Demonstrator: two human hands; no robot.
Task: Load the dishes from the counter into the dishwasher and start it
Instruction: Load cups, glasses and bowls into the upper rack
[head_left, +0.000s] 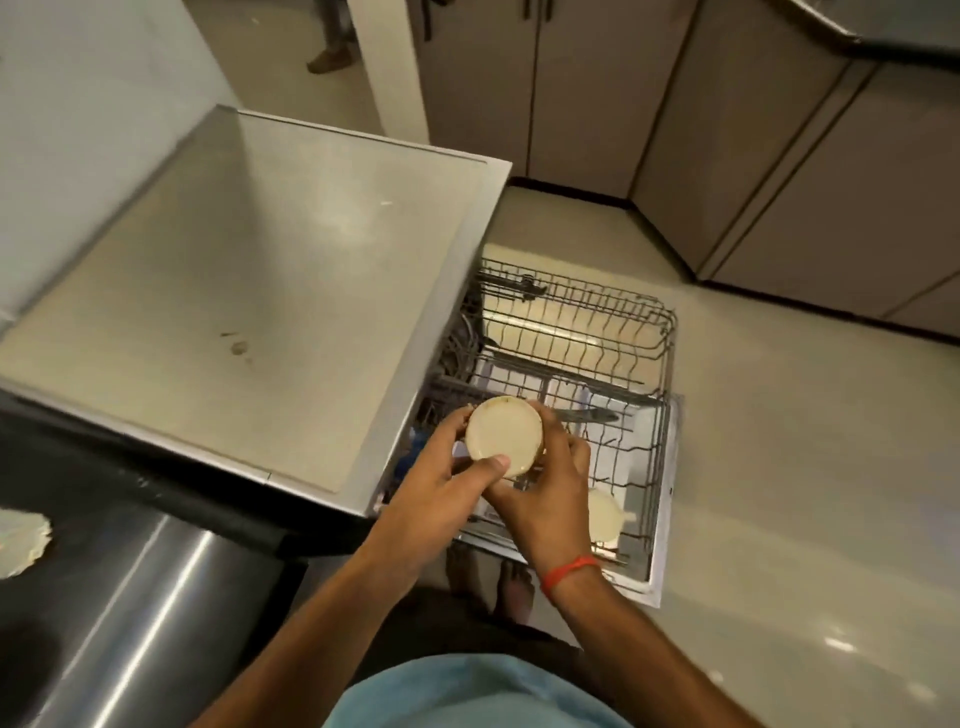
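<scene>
Both hands grasp a cream bowl (504, 436) (base up) over the lower rack (655, 467): left hand (441, 499) at 7 o'clock, right hand (545, 499) at 5.

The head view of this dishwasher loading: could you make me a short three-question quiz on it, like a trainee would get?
1. True or false: both hands hold the cream bowl.
2. Which wrist wears the red band? A) left B) right C) neither
3. Fill in: a second cream dish already sits in the ____ rack.

Key
1. True: the left hand and the right hand each have a grip on the bowl, held bottom-up over the racks.
2. B.
3. Lower; the upper rack is pulled out beyond it.
</scene>
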